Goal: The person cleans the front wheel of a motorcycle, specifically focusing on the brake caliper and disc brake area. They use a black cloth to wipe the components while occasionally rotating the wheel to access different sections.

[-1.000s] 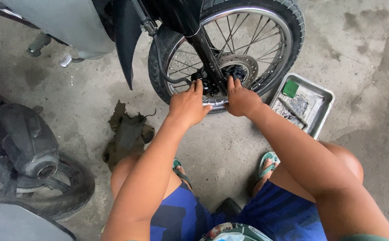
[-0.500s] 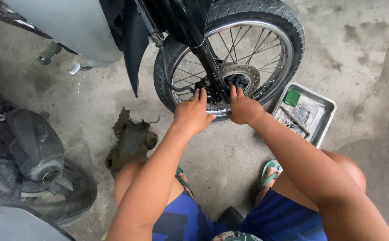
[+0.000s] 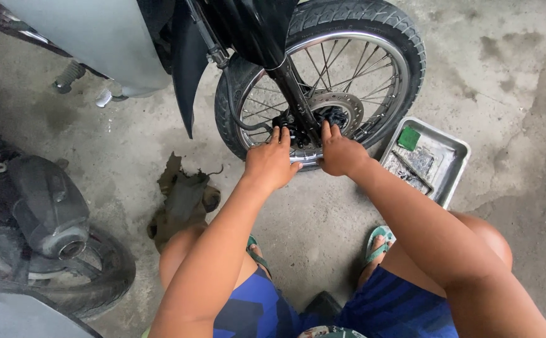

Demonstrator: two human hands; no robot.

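A motorcycle front wheel [image 3: 323, 81] with silver spokes and a brake disc [image 3: 338, 112] stands on the concrete floor in front of me. My left hand [image 3: 270, 163] and my right hand [image 3: 340, 153] both reach to the lower fork and the dark brake part [image 3: 295, 125] at the hub, fingertips touching it. What the fingertips pinch is hidden behind the hands. I squat with my knees either side of my arms.
A metal tray [image 3: 454, 159] with a green piece [image 3: 408, 138] and small tools lies right of the wheel. A dirty rag [image 3: 182, 200] lies on the floor to the left. Another motorcycle's exhaust and rear wheel [image 3: 54, 250] are at far left.
The view has drawn closer to the wheel and shifted slightly. Both hands stay at the hub, barely moved.
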